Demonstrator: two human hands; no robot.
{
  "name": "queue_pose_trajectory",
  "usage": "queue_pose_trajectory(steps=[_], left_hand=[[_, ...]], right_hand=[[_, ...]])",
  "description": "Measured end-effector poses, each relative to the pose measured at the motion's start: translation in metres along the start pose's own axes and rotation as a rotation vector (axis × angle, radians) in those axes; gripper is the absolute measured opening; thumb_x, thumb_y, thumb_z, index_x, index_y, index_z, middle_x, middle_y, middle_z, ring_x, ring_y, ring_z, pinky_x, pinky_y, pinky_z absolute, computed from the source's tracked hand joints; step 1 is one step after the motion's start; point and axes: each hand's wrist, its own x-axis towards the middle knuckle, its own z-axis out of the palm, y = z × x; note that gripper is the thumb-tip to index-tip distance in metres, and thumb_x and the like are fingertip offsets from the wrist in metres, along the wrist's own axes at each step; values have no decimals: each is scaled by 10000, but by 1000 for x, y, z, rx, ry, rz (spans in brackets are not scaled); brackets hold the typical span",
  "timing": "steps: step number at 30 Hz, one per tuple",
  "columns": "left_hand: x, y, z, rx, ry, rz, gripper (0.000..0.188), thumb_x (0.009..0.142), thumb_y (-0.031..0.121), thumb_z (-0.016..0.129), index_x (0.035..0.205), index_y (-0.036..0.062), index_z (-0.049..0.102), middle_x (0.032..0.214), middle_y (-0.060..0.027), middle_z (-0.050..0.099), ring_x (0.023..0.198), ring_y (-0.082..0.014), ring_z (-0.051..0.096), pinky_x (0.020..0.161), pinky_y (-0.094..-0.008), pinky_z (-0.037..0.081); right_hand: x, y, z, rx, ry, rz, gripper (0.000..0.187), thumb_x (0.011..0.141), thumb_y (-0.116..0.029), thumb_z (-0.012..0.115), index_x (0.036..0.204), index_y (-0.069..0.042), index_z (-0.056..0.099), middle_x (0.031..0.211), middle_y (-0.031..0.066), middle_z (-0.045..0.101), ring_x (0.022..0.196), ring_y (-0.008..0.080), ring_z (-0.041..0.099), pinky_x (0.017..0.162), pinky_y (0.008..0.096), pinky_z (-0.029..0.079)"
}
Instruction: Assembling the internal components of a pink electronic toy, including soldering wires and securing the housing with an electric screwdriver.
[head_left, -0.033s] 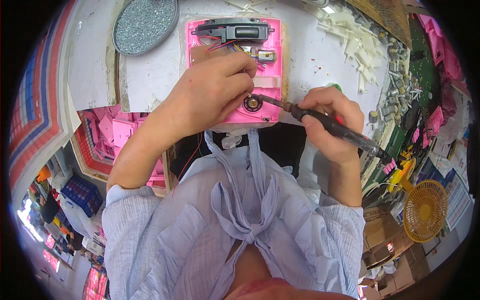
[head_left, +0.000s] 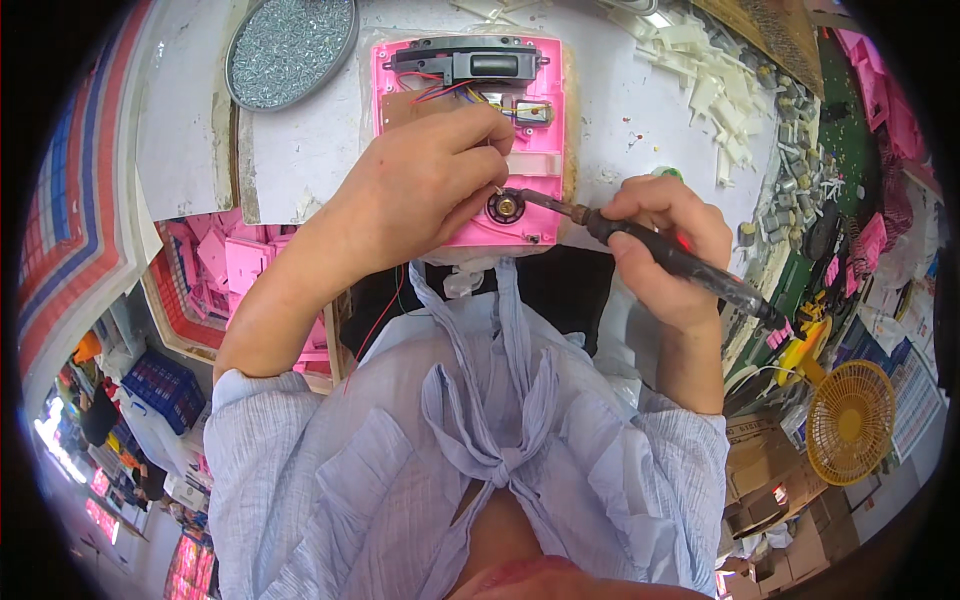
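A pink plastic housing (head_left: 548, 180) lies in front of me, its inside facing up. My left hand (head_left: 435, 180) rests over its left half, closed, with thumb and fingers pinching what looks like a thin wire end. A red wire (head_left: 377, 325) hangs below that wrist. My right hand (head_left: 675, 235) is wrapped round the black handle of a soldering iron (head_left: 690, 270). The iron's tip meets the upper edge of a round black speaker-like part (head_left: 506, 206), close beside my left fingertips. Farther up the housing sit a black mechanism (head_left: 490, 66) and a small metal-framed part (head_left: 532, 112) with coloured wires.
At the far left stands a round tray (head_left: 290, 50) of screws. White plastic parts (head_left: 705, 80) and small motors (head_left: 795, 130) lie at the right. A red crate (head_left: 185, 300) with pink pieces is at lower left, a yellow fan (head_left: 850, 422) at lower right.
The soldering iron and my right hand have shifted very slightly. My left hand and the housing stay where they were.
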Motion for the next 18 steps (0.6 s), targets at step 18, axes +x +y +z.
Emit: queue_pose_trajectory(steps=[18], left_hand=[[1, 7, -1, -155, 80, -290, 194, 793, -5, 779, 976, 16, 716, 889, -78, 678, 856, -262, 669, 737, -335, 541]], right_hand=[[-11, 6, -26, 71, 181, -185, 265, 852, -93, 748, 1050, 50, 646, 860, 61, 642, 672, 74, 496, 616, 220, 365]])
